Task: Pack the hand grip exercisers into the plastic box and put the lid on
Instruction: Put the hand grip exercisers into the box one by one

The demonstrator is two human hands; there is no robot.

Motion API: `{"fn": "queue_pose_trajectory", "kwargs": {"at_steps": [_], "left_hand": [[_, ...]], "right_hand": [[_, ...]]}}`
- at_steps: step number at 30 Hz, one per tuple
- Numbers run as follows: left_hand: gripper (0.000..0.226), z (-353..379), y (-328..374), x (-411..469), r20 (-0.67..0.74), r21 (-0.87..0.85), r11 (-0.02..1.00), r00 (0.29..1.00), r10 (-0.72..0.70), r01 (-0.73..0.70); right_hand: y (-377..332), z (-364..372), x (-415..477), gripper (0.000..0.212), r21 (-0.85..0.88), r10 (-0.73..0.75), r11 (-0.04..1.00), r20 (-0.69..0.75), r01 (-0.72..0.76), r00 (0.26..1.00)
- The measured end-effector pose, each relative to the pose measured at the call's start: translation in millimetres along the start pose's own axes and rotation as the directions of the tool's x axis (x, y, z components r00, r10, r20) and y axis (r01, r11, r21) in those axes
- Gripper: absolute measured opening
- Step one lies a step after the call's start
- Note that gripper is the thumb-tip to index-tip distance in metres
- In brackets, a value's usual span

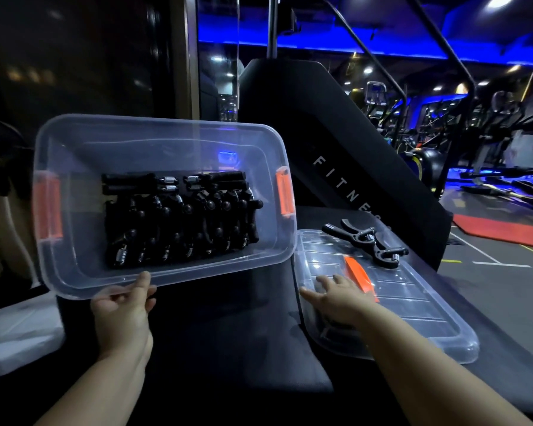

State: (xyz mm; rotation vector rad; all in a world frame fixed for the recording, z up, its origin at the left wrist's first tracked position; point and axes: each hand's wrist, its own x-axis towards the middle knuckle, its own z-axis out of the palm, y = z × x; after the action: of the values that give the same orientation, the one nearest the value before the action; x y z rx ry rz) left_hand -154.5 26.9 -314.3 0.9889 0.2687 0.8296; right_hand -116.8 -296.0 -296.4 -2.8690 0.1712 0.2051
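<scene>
Now the left hand (122, 305) is pinching the near edge of the clear box (179, 133), thumb on top, and holding it tipped up. Lots of black grips (179, 216) are sitting packed inside. The right hand (336, 293) is reaching out with fingers spread over the lid (413, 315) beside the box, maybe touching it. One last grip (366, 241) is lying at the lid's far end. I think the best way is putting that grip in first, laying the box flat, then pressing the lid on.
</scene>
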Motion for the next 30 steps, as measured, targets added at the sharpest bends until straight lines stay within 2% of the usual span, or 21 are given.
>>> {"fn": "queue_pose_trajectory", "kwargs": {"at_steps": [3,7,10,13,20,27,30], "left_hand": [[0.030,0,-1,0,-0.010,0.013,1.000,1.000,0.015,-0.015],[0.029,0,-2,2,-0.014,0.021,1.000,1.000,0.017,-0.017],[0.030,2,-2,2,-0.023,0.018,0.999,0.999,0.029,-0.029],[0.031,4,0,-1,-0.027,0.011,0.999,0.999,0.036,-0.036],[0.029,2,1,0,0.002,0.022,0.999,0.999,0.035,-0.035],[0.030,1,-2,1,0.009,0.052,0.997,0.998,0.059,-0.060],[0.031,0,-4,3,0.012,0.047,0.997,0.998,0.058,-0.058]], "right_hand": [[12,-8,23,0.110,0.024,0.032,0.999,-0.086,-0.030,0.996],[36,-17,40,0.088,0.033,0.117,0.993,-0.213,-0.112,0.970],[46,-21,45,0.077,0.064,0.211,0.978,-0.254,-0.201,0.944],[53,-27,55,0.079,0.088,0.262,0.965,-0.251,-0.247,0.932],[64,-48,83,0.081,0.069,0.269,0.963,-0.312,-0.261,0.911],[65,-46,110,0.074,0.004,0.289,0.954,-0.280,-0.300,0.915],[63,-41,114,0.069,0.014,0.299,0.951,-0.311,-0.310,0.902]]}}
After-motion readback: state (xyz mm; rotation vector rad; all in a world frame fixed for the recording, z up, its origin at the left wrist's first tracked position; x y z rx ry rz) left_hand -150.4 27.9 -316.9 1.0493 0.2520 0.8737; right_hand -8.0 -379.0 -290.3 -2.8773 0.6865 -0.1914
